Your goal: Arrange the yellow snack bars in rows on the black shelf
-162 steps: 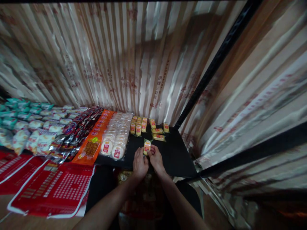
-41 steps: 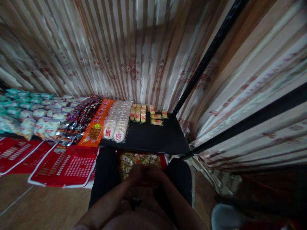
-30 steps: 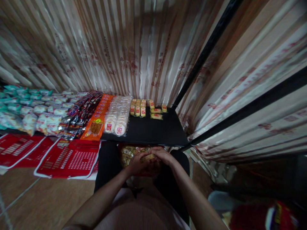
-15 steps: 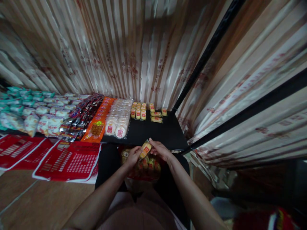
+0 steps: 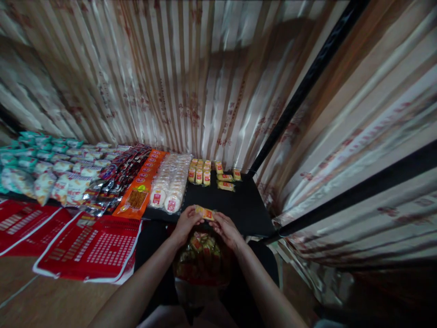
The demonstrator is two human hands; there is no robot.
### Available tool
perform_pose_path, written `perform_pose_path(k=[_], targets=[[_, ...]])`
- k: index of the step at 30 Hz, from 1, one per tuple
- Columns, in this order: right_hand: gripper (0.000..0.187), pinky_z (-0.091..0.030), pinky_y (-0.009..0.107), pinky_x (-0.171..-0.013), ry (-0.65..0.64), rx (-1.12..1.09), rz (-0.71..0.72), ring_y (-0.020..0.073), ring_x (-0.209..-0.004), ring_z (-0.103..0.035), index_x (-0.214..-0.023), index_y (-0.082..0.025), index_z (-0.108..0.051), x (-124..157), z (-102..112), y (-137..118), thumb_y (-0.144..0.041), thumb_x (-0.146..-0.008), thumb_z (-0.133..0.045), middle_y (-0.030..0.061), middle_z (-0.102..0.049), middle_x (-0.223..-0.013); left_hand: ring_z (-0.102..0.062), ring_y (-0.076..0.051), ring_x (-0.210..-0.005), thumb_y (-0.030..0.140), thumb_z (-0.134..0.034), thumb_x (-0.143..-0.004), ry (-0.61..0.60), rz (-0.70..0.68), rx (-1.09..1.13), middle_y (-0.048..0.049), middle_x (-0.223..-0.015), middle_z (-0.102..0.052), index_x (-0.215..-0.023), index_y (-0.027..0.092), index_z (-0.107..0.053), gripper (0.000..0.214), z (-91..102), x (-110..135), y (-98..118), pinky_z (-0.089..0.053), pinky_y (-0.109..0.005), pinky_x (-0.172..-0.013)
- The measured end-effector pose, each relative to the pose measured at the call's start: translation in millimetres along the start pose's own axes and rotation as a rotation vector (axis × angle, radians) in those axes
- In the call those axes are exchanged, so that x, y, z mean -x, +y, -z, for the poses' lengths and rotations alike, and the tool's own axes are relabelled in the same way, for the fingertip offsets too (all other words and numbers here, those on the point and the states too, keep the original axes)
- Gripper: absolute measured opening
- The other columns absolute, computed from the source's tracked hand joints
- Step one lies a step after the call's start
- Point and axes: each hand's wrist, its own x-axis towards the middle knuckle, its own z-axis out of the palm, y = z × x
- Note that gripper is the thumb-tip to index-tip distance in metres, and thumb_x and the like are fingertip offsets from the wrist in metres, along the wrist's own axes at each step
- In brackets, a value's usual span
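A small yellow snack packet (image 5: 205, 212) with a red label is held sideways between both hands at the front edge of the black shelf (image 5: 239, 207). My left hand (image 5: 186, 223) pinches its left end and my right hand (image 5: 226, 229) pinches its right end. Below the hands, on my lap, an open red bag (image 5: 202, 255) holds several more of the same packets. Further back on the shelf stand several yellow packets (image 5: 201, 175) in rows, with a few lying flat beside them (image 5: 226, 182).
Left of the yellow packets lie round white cakes in clear wrap (image 5: 170, 187), an orange packet (image 5: 138, 196), dark foil packets (image 5: 116, 177) and teal-and-white bags (image 5: 44, 168). Red printed bags (image 5: 88, 248) hang over the shelf front. Striped curtain and black poles (image 5: 307, 86) enclose the back and right.
The hands dipped into the bag on the lap, came up with one yellow packet, and have carried it up to the shelf's front edge, turning it sideways.
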Motion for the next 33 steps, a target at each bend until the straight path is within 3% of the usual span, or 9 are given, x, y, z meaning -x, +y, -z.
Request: perform_pose_path(k=[2,4,8,11,14,19,22,26,33], targets=[[0.014,-0.040,0.014,-0.043,-0.008,0.081,0.027,0.0076,-0.056,-0.059,-0.087,-0.018,-0.054,-2.5,-4.0,3.7,-0.031,-0.081,-0.053,0.0021,-0.065,-0.074,-0.056,-0.007,-0.060,0.033,-0.065,-0.065,0.066,-0.043,-0.035,-0.0011,-0.077,-0.063,-0.099,0.015,-0.054,0.041,-2.4,-9.8,-0.4,-0.044,-0.019,-0.060],[0.019,-0.044,0.018,-0.048,-0.008,0.301,0.096,0.0106,-0.063,-0.061,-0.089,-0.018,-0.054,-3.5,-7.0,3.7,-0.035,-0.081,-0.050,0.0037,-0.065,-0.080,-0.054,-0.007,-0.056,0.026,-0.059,-0.068,0.127,-0.089,-0.113,0.0004,-0.074,-0.062,-0.099,0.015,-0.053,0.034,-2.8,-20.0,0.8,-0.044,-0.020,-0.058],[0.038,-0.048,0.027,-0.068,0.160,0.837,0.459,0.0133,-0.069,-0.058,-0.109,-0.019,-0.053,-6.5,-12.3,-6.8,-0.032,-0.073,-0.058,0.0066,-0.061,-0.100,-0.053,-0.009,-0.058,0.019,-0.052,-0.069,0.147,-0.232,-0.509,0.0011,-0.075,-0.062,-0.100,0.018,-0.056,0.032,1.1,-34.5,12.1,-0.044,-0.022,-0.060],[0.046,-0.047,0.027,-0.072,0.092,0.924,0.622,0.0121,-0.067,-0.055,-0.119,-0.021,-0.050,-16.9,-19.1,-14.9,-0.026,-0.073,-0.055,0.0061,-0.058,-0.104,-0.056,-0.012,-0.066,0.016,-0.051,-0.069,0.083,-0.287,-0.750,-0.0001,-0.083,-0.065,-0.103,0.020,-0.058,0.035,2.4,-39.9,24.0,-0.046,-0.025,-0.069],[0.042,-0.048,0.024,-0.066,0.029,0.859,0.593,0.0108,-0.063,-0.056,-0.116,-0.020,-0.051,-35.2,-27.1,-17.3,-0.025,-0.074,-0.052,0.0043,-0.058,-0.099,-0.059,-0.014,-0.077,0.015,-0.051,-0.069,0.094,-0.274,-0.788,-0.0025,-0.096,-0.065,-0.108,0.020,-0.056,0.040,0.4,-46.0,31.2,-0.046,-0.026,-0.077],[0.029,-0.048,0.025,-0.061,0.121,0.782,0.527,0.0107,-0.057,-0.055,-0.101,-0.020,-0.055,-70.8,-38.8,-17.7,-0.031,-0.074,-0.051,0.0024,-0.060,-0.091,-0.060,-0.015,-0.083,0.018,-0.046,-0.075,0.270,-0.265,-0.717,-0.0113,-0.114,-0.056,-0.122,0.014,-0.045,0.048,-4.7,-59.5,24.8,-0.047,-0.030,-0.083],[0.027,-0.049,0.025,-0.062,0.130,0.633,0.507,0.0124,-0.061,-0.058,-0.097,-0.020,-0.054,-92.0,-46.5,-19.7,-0.034,-0.074,-0.050,0.0023,-0.062,-0.087,-0.054,-0.020,-0.105,0.019,-0.042,-0.078,0.338,-0.330,-0.676,-0.0154,-0.127,-0.048,-0.126,0.012,-0.040,0.049,-9.8,-63.7,13.6,-0.041,-0.034,-0.094],[0.028,-0.048,0.025,-0.063,0.204,0.629,0.497,0.0139,-0.064,-0.059,-0.093,-0.020,-0.054,-117.1,-55.6,-25.9,-0.041,-0.076,-0.047,0.0016,-0.062,-0.083,-0.031,-0.021,-0.130,0.023,-0.037,-0.081,0.266,-0.338,-0.721,-0.0145,-0.139,-0.037,-0.132,0.009,-0.034,0.052,-20.1,-66.1,1.4,-0.023,-0.035,-0.110],[0.029,-0.046,0.025,-0.068,0.278,0.811,0.518,0.0146,-0.073,-0.061,-0.098,-0.022,-0.053,-134.3,-70.0,-48.1,-0.041,-0.078,-0.047,0.0013,-0.065,-0.090,-0.015,-0.015,-0.136,0.027,-0.027,-0.087,0.252,-0.232,-0.616,-0.0083,-0.148,-0.019,-0.139,0.012,-0.022,0.054,-26.5,-84.4,0.1,-0.011,-0.032,-0.113]])
